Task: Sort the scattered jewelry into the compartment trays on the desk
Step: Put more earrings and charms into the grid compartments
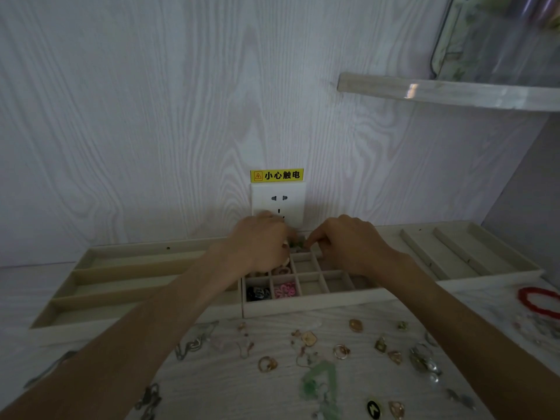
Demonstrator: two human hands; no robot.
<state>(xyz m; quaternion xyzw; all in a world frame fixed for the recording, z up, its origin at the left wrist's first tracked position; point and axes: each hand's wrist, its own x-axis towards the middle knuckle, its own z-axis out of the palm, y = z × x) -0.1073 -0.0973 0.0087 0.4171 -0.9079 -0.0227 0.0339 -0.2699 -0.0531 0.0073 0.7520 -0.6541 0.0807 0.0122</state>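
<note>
Both curled over the grid tray's [303, 309] far cells, left hand [260, 242] and right hand [348, 241] pinching a small greenish piece [295, 244] between them, pink knot [285, 290] in a near cell, loose rings [266, 363] before the tray.

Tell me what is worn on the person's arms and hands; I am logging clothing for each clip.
Nothing shows on either one. The left hand and right hand are bare, with no gloves, and no rings can be made out. Both forearms are bare from the picture's lower edge to the wrists: no sleeves, watch or bracelet in view.
</note>
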